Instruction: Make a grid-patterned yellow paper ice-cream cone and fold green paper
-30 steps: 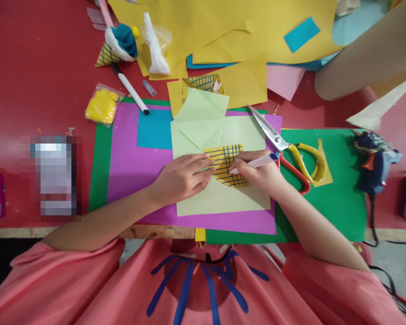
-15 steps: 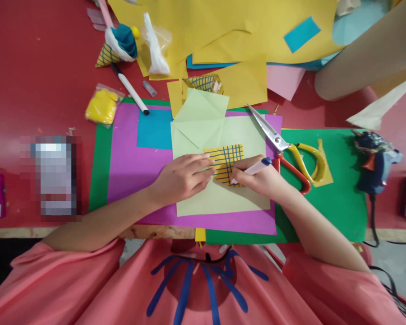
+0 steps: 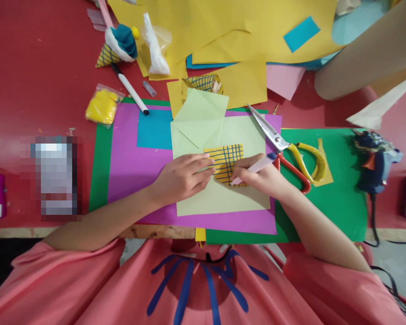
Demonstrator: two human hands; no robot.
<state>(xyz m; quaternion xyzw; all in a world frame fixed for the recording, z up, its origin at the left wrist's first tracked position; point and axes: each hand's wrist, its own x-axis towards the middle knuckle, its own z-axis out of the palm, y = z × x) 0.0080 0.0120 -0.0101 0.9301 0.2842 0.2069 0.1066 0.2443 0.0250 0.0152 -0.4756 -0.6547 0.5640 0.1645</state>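
Note:
A small yellow paper piece [image 3: 225, 160] with blue crossing lines lies on a pale green sheet [image 3: 203, 201]. My left hand [image 3: 186, 178] rests flat, its fingertips on the left edge of the yellow piece. In my right hand [image 3: 257, 176] is a white marker [image 3: 262, 163] with a dark blue end, its tip down on the lower part of the yellow paper. Part of that paper is hidden by the right hand. Just right of this hand lie scissors [image 3: 280, 144] with red and yellow handles. A folded pale green paper [image 3: 205, 113] sits above.
A glue gun [image 3: 375, 158] lies on the green sheet [image 3: 341, 212] at right. A cardboard tube [image 3: 362, 58] juts in at upper right. On the left are a blurred-out phone [image 3: 56, 176], a bag of yellow clay [image 3: 102, 106], a second marker [image 3: 131, 92] and a paper cone [image 3: 110, 54].
The marker in my right hand has tilted and shifted slightly right, its tip staying low on the yellow paper. My left hand stays in place.

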